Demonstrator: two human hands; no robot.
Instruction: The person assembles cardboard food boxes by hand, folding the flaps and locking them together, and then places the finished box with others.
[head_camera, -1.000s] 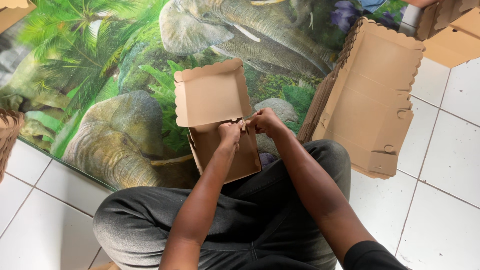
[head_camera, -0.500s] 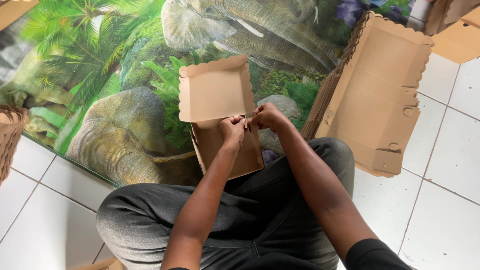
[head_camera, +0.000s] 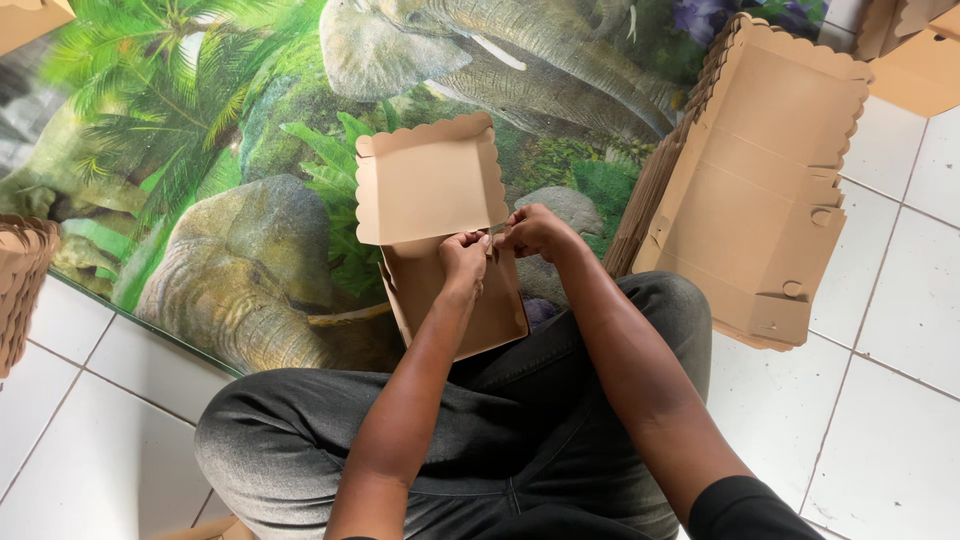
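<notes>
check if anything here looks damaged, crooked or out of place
Nothing stands out. The brown cardboard box in the left hand and right hand looks clean and untorn, half folded. The stack of flat boxes leans neatly on the tiled floor.

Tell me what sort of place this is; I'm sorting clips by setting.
Probably a home or small workshop floor used for folding boxes: a person sits on white floor tiles beside an elephant-print mat, with a stack of flat cardboard boxes nearby.
</notes>
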